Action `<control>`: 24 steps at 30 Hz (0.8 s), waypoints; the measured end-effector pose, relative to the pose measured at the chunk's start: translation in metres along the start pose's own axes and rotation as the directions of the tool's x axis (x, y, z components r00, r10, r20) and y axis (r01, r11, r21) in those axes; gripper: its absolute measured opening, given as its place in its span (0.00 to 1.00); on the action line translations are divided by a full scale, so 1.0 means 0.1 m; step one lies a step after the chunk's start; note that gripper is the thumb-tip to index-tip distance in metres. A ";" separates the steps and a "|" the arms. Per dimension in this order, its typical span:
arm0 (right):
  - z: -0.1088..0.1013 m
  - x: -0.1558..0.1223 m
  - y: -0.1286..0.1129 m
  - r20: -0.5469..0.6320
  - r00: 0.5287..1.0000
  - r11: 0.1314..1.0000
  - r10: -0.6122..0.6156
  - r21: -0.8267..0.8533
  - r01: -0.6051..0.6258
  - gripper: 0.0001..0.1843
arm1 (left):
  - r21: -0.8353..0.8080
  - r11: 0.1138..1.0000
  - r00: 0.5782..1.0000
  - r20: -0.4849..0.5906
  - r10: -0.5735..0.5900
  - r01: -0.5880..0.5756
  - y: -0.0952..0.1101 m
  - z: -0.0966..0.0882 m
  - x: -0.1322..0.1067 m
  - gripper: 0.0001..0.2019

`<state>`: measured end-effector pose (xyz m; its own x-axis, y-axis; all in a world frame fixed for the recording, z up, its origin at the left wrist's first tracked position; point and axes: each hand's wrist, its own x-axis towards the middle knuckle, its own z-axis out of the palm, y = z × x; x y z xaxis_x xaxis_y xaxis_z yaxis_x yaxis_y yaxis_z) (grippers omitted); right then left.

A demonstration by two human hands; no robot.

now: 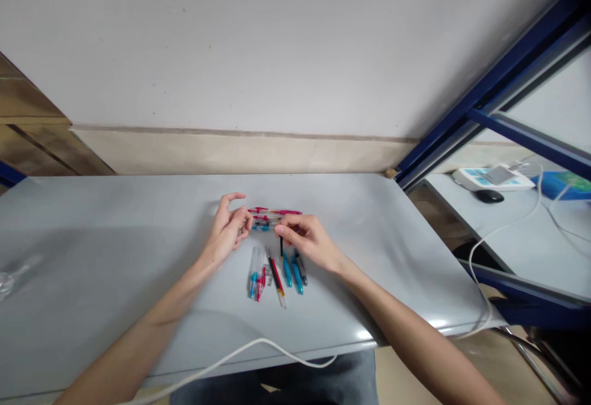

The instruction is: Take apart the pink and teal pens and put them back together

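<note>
Left hand (pixel 228 231): fingers loosely curled, index finger lifted, thumb and the other fingertips closed on the left end of a clear pen (pixel 264 226). Right hand (pixel 308 240): thumb and forefinger pinched on the pen's right end. The pen lies level between the two hands, just above the table (pixel 92 239). A short black piece (pixel 281 247) hangs below the right fingertips; cannot tell whether it is gripped or lying on the table.

Just behind the hands: red pens (pixel 278 212) lying flat, crosswise. Just in front, between the wrists: a row of pen parts (pixel 277 274) in blue, red and clear, lying roughly side by side, pointing towards the person.

Near the table's front edge: a white cable (pixel 240 348) curving across. Far left edge: a bit of clear plastic (pixel 10 279). Right: a blue metal frame (pixel 484 106), and beyond it a second table (pixel 530 232) with a white device (pixel 494 177) and a black mouse (pixel 489 196).
</note>
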<state>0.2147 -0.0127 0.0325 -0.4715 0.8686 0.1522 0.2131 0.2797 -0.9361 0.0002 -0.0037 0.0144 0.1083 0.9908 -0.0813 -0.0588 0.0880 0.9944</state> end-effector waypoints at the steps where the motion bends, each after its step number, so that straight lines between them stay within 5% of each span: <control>1: 0.00 0.00 0.00 0.009 1.000 1.000 0.015 0.001 -0.015 0.22 | 0.000 1.000 1.000 0.003 -0.004 0.004 0.00 0.00 0.00 0.17; 8: 0.04 -0.01 0.11 0.047 0.986 0.984 0.159 -0.083 -0.155 0.21 | 0.042 0.999 1.000 0.020 0.024 -0.025 -0.03 -0.01 0.03 0.15; 16: 0.08 -0.06 0.04 0.001 0.997 0.937 0.072 -0.342 -0.068 0.20 | 0.303 0.950 0.996 0.055 0.066 -0.080 0.06 -0.10 0.01 0.14; 24: 0.04 -0.02 0.14 -0.137 0.989 0.783 -0.053 -0.620 -0.044 0.09 | 0.541 0.833 0.968 0.250 -0.023 -0.120 0.09 -0.14 -0.01 0.11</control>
<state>0.2151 -0.0124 0.0180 -0.3600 0.9006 0.2434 0.7187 0.4341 -0.5431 -0.0145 -0.0024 0.0222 0.3545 0.9312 -0.0845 0.4745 -0.1013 0.8744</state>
